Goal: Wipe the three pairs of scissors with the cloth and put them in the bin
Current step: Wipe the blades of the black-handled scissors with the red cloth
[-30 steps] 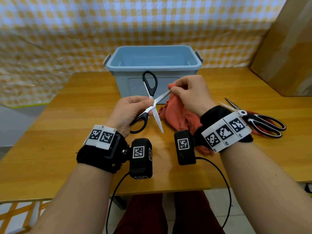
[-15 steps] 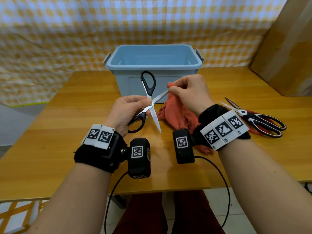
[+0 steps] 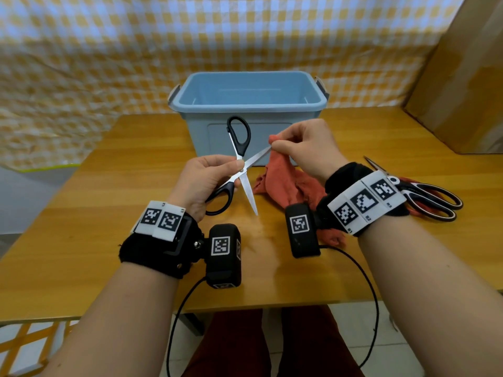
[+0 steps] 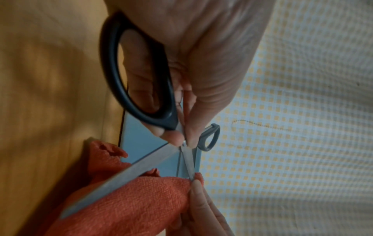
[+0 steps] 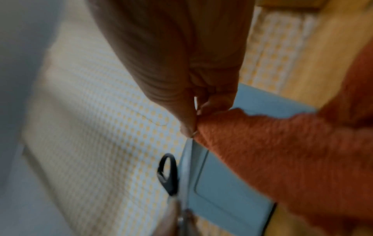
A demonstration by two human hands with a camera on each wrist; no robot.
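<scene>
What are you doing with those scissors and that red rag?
A person is cleaning scissors. The left hand holds the black-handled scissors spread open, gripping near the pivot and lower handle. The right hand pinches the red cloth around the tip of one blade. More scissors lie on the wooden table to the right, partly hidden behind the wrist, so I cannot count them. No scissors are visible in the blue bin behind, though its floor is hidden.
</scene>
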